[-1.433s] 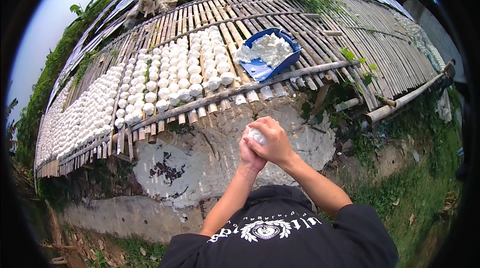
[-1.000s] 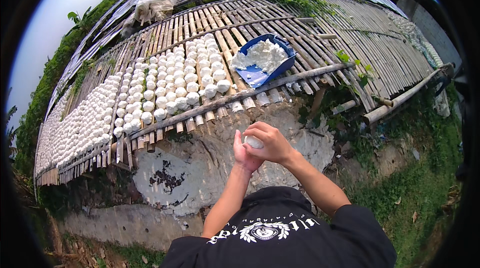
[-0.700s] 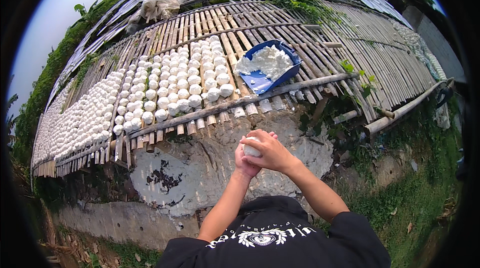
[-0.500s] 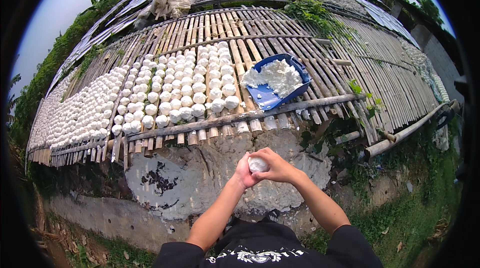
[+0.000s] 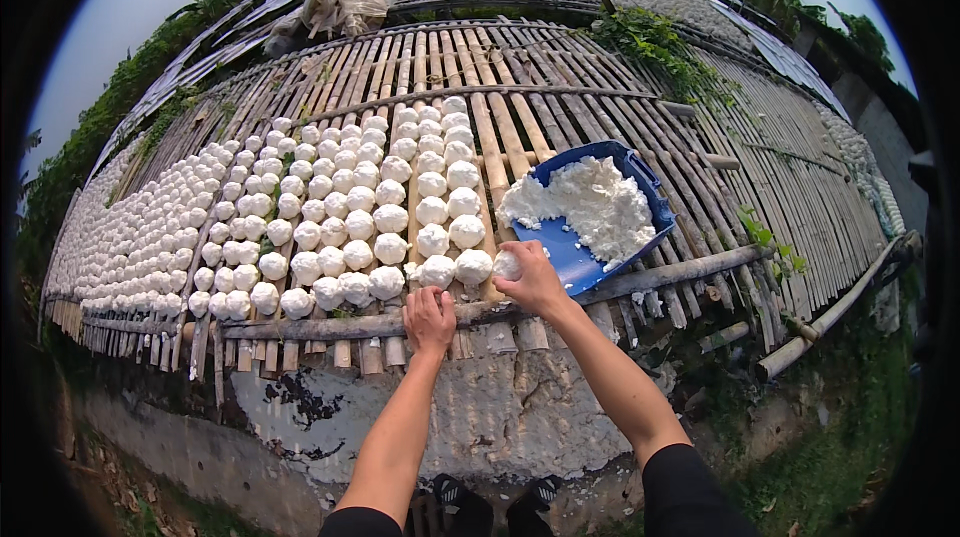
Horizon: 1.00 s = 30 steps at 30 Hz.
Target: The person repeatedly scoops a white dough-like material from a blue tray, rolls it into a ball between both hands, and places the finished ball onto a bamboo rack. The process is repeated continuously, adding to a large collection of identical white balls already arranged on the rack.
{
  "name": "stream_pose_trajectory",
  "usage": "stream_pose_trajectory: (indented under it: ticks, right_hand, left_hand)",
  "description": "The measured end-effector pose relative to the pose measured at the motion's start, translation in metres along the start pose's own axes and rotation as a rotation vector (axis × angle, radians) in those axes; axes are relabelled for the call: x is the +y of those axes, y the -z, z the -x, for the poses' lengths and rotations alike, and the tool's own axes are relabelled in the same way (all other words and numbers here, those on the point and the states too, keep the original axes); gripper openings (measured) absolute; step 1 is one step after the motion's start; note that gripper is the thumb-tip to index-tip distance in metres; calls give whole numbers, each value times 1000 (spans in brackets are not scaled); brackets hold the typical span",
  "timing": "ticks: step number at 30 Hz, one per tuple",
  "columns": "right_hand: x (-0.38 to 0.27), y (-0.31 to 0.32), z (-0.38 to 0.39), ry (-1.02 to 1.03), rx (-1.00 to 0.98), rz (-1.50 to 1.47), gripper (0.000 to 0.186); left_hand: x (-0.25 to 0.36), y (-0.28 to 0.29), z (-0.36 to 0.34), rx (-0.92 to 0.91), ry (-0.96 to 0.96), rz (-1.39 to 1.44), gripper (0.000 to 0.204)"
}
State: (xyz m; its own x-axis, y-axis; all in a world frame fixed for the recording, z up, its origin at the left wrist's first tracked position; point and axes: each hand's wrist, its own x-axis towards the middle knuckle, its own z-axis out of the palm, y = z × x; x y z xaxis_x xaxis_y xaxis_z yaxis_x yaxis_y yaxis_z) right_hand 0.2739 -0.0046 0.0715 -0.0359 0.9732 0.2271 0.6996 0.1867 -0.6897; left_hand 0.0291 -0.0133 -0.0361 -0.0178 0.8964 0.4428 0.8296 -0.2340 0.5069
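**Inspector:** Where is your piece now?

**Recorder:** Your white ball (image 5: 507, 265) is at the right-hand end of the front row, just beside the last ball (image 5: 473, 266) of that row. Half a second ago you had it cupped between both palms, in front of your body, short of the rack. Whether it touches the bamboo slats (image 5: 440, 57) under it, I cannot tell.

**Inspector:** State of your fingers?

**Recorder:** Your right hand (image 5: 535, 282) has thumb and fingers clamped on the ball, gripping it from the near right side. Your left hand (image 5: 429, 318) has left the ball and now lies at the front pole (image 5: 650, 284), back of the hand up, fingers bent and close together. Whether they grip the pole, I cannot tell. Their tips are just below a ball (image 5: 437, 271) in the front row.

**Inspector:** Other differences on your side?

**Recorder:** Your forearms, which met at the hands before, are now apart and reach forward to the rack edge. Both your shoes (image 5: 450, 490) show below; the print on your dark shirt has gone out of view.

**Inspector:** And the surroundings?

**Recorder:** The blue scoop (image 5: 575, 267) is right of your right hand, holding crumbly white material (image 5: 605, 205) as before. Rows of white balls (image 5: 360, 225) cover the slats to the left.
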Motion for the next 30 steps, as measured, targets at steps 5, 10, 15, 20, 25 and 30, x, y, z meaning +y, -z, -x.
stream_pose_trajectory:
  ticks: [5, 10, 15, 20, 25, 30]
  right_hand:
    - [5, -11, -25, -62, -276, 375, 70]
    - [76, 134, -33, 41, 535, 543, 47]
    - [195, 259, -70, -675, 153, 442, 53]
    - [242, 267, -71, -418, 27, 328, 41]
    - [225, 261, -63, -317, -1, 254, 37]
    - [223, 269, -61, -221, 79, 312, 32]
  left_hand:
    - [11, 1, -4, -58, 39, -128, 22]
    - [16, 6, -8, -93, 26, -155, 19]
    - [20, 6, -9, -121, 34, -235, 17]
    - [22, 9, -12, -153, 19, -268, 15]
    - [24, 9, -11, -145, 8, -255, 14]
    - [22, 9, -12, -153, 13, -259, 17]
